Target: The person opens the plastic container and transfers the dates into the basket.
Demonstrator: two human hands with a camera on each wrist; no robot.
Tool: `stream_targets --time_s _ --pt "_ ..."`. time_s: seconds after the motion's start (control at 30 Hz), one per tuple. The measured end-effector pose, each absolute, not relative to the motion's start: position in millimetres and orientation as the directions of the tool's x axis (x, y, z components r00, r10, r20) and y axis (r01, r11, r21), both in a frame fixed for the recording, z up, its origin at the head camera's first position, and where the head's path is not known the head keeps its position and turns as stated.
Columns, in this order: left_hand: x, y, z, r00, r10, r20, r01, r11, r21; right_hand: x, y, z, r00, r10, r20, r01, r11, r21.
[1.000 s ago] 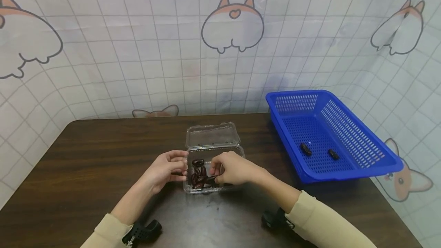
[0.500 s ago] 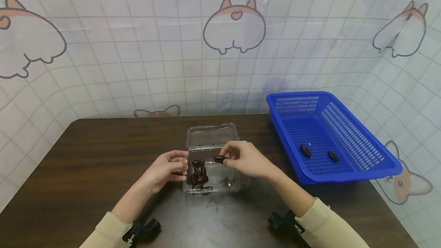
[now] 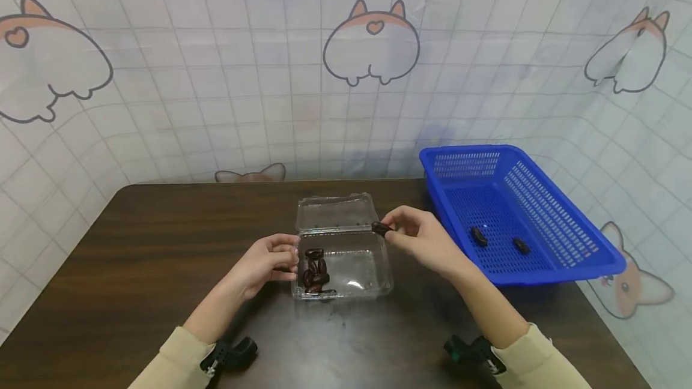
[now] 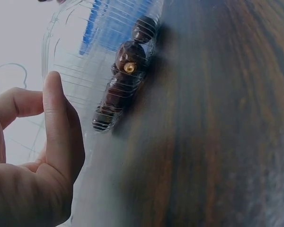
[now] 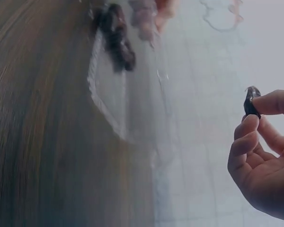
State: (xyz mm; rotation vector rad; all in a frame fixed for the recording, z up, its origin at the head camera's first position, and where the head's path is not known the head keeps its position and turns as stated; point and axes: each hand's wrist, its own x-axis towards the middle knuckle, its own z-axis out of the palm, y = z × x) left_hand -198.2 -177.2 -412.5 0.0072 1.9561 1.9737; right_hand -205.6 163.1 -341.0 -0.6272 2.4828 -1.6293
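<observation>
Your right hand (image 3: 424, 236) pinches one dark, glossy oval piece (image 3: 381, 229) between thumb and fingertips, the gap between them only as wide as the piece; you hold it up beside the hinge end of the clear plastic container (image 3: 357, 269), on the side facing the table's right edge. Your left hand (image 3: 268, 264) has its fingers loosely extended and slightly apart, the tips touching the container's left wall without closing around anything. The container stands on the dark wooden table (image 3: 189, 245), around the middle of its width, with its lid (image 3: 336, 214) folded back toward the table's far edge. Inside, a heap of dark pieces (image 3: 315, 272) lies along the left wall, reaching down to the near left corner. At the table's right, toward the far right corner, sits a blue mesh basket (image 3: 548, 206) with two similar pieces on its floor, one on the left (image 3: 478, 236) and one on the right (image 3: 521, 245), apart from each other. A white gridded cloth (image 3: 259, 47) with cartoon dogs hangs behind the far edge. The container is blurred in your right wrist view.
</observation>
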Motion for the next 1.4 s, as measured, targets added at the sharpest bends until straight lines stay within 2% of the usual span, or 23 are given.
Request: stream_targets --time_s 0.17,0.4,0.73,1.0,1.4 --pt "-194.8 -179.7 -414.3 -0.940 0.248 -0.236 -0.243 0.001 0.970 -200.3 184.5 -335.8 -0.928 -0.340 0.150 -0.261 0.310 -0.914" --pt "-196.0 -178.0 -415.5 -0.931 0.256 -0.261 -0.274 -0.015 0.961 -196.7 218.1 -327.8 -0.968 -0.225 0.113 -0.202 0.420 -0.885" --pt "-198.9 -180.8 -411.5 -0.932 0.254 -0.260 -0.267 0.007 0.964 -200.1 254.3 -325.2 -0.985 -0.151 0.089 -0.150 0.472 -0.869" --pt "-197.8 -175.9 -411.8 -0.931 0.262 -0.253 -0.263 -0.001 0.965 -205.7 278.0 -325.4 -0.991 -0.137 0.006 -0.081 0.553 -0.829" --pt "-196.6 -178.4 -411.4 -0.935 0.248 -0.252 -0.252 0.033 0.967 -212.7 297.6 -327.5 -0.981 -0.179 -0.069 -0.054 0.605 -0.794"
